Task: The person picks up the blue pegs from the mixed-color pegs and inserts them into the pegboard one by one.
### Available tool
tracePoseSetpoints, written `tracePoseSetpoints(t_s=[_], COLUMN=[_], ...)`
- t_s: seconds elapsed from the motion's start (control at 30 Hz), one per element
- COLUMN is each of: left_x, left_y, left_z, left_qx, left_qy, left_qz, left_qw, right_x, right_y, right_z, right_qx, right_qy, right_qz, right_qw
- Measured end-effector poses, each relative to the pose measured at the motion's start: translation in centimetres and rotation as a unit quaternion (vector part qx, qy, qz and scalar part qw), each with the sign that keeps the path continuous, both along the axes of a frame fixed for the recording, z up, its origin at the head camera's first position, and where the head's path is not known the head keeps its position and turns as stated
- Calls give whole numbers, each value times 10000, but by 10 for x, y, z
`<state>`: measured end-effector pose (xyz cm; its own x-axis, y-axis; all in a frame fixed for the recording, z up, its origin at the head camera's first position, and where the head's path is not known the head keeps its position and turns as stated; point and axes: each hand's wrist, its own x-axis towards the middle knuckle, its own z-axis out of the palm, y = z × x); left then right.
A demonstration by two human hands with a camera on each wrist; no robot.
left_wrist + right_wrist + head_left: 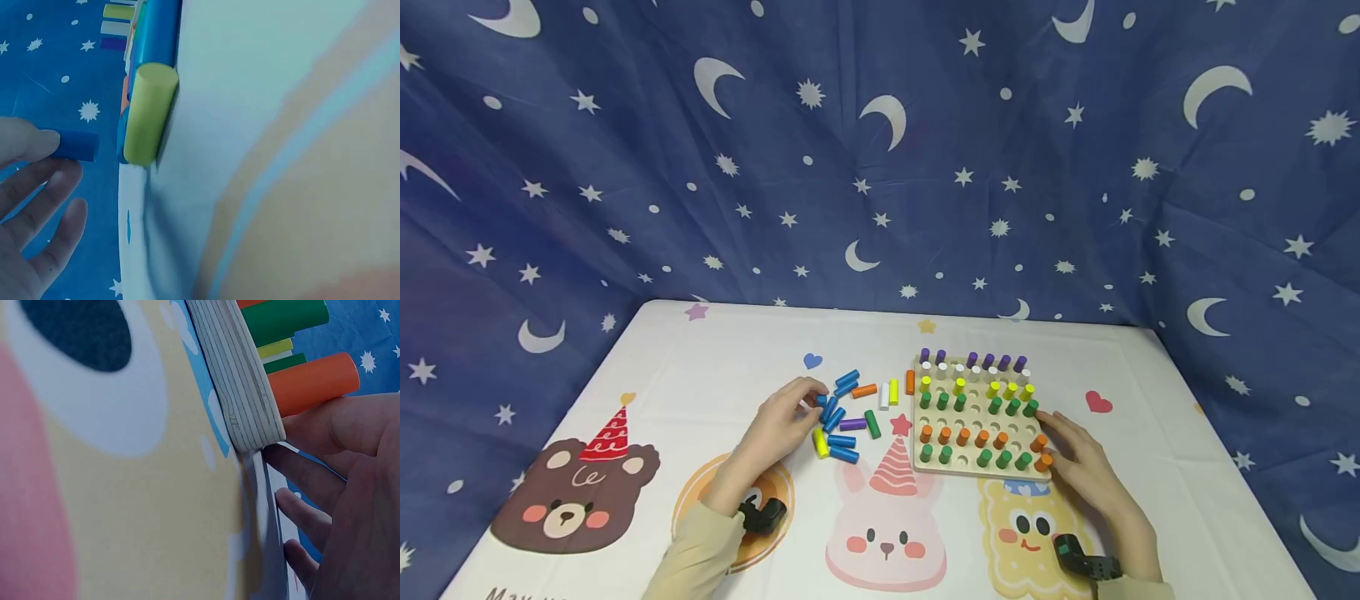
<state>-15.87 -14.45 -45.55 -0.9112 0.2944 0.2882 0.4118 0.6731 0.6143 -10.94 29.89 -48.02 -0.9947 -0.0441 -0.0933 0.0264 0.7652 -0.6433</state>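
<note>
My left hand (784,423) pinches a blue peg (79,146) between thumb and fingertips, just above the left side of a loose pile. In that pile lie several blue pegs (842,441), a yellow peg (821,443), a purple peg (853,425) and a green peg (872,424). My right hand (1086,467) rests against the right edge of a wooden pegboard (977,472), its fingers mostly extended. In the right wrist view the thumb touches the board's corner beside an orange peg (315,384). Rows of coloured pegs stand upright in the board, with some holes bare.
Between pile and board lie an orange peg (864,391), a white peg (883,397) and another yellow peg (893,392). One more orange peg (910,382) lies by the board's left edge. A cartoon-print cloth (700,367) covers the table; a blue starry curtain (925,167) hangs behind.
</note>
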Motion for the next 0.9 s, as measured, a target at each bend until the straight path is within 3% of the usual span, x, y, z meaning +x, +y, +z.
tracePoseSetpoints(t_s=[0.2, 0.47, 0.9], left_x=[-1, -4, -7], left_y=[7, 17, 41], left_z=[1, 1, 7], left_qx=[94, -98, -265], left_qy=[-110, -196, -279], left_qz=[-195, -234, -594], left_qw=[9997, 9995, 9975], right_x=[0, 0, 0], right_y=[-1, -1, 0], right_z=[-1, -2, -1], right_qx=[-16, -28, 18], right_qy=[13, -50, 1], right_qz=[-12, -39, -27], right_qw=[10000, 10000, 10000])
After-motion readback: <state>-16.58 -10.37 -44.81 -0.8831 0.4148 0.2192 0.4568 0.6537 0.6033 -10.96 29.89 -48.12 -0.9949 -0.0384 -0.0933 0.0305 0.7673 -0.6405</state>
